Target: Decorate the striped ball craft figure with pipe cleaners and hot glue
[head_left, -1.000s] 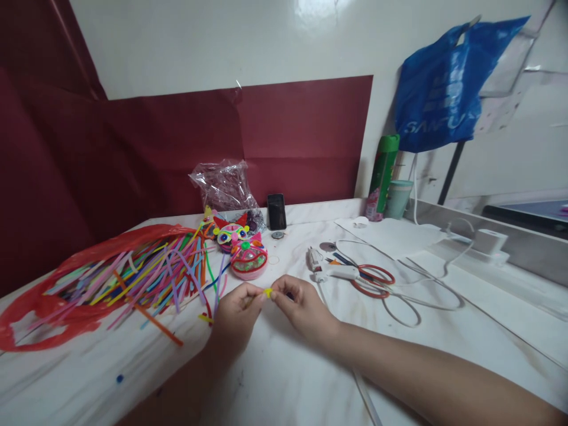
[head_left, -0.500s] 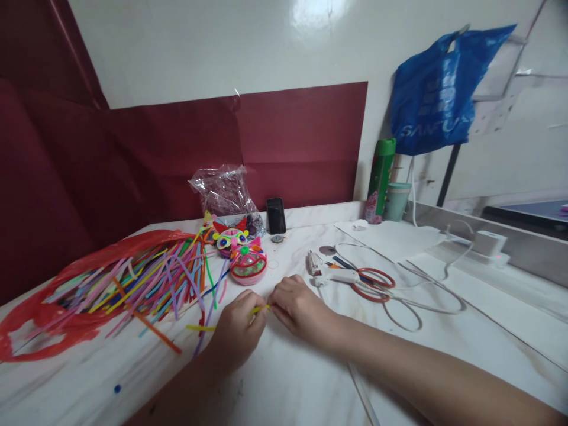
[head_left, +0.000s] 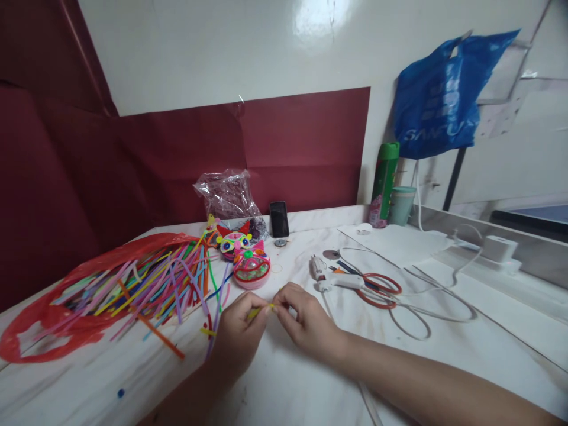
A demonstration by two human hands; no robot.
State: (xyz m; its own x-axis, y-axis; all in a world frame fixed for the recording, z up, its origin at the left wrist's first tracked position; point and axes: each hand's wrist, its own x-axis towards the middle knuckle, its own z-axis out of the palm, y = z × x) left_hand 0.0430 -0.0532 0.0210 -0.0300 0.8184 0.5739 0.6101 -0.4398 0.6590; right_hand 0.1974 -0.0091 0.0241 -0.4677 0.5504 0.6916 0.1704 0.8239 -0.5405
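Between my hands is a yellow pipe cleaner (head_left: 254,313). My left hand (head_left: 242,334) is closed around it, with part of its length hidden in the fingers. The fingertips of my right hand (head_left: 306,316) pinch its small end, close to the left thumb. Just beyond my hands sits a pink round craft figure (head_left: 251,269) with a clear dome and a green knob. Behind that one is a decorated face (head_left: 235,242) with blue eyes and red horns. A heap of coloured pipe cleaners (head_left: 155,284) lies on a red plastic bag (head_left: 22,349) to the left.
Right of my hands lie a white glue gun (head_left: 339,280) and orange-handled scissors (head_left: 381,284), beside a looping cable (head_left: 461,319). A phone (head_left: 279,219) leans at the back near crumpled clear plastic (head_left: 228,192). A green can (head_left: 385,183) and a cup (head_left: 402,205) stand far right.
My hands stay together on the yellow pipe cleaner, the right fingers shifting slightly at its end. The yellow length left of my left hand shows less. The whole view has shifted a little.
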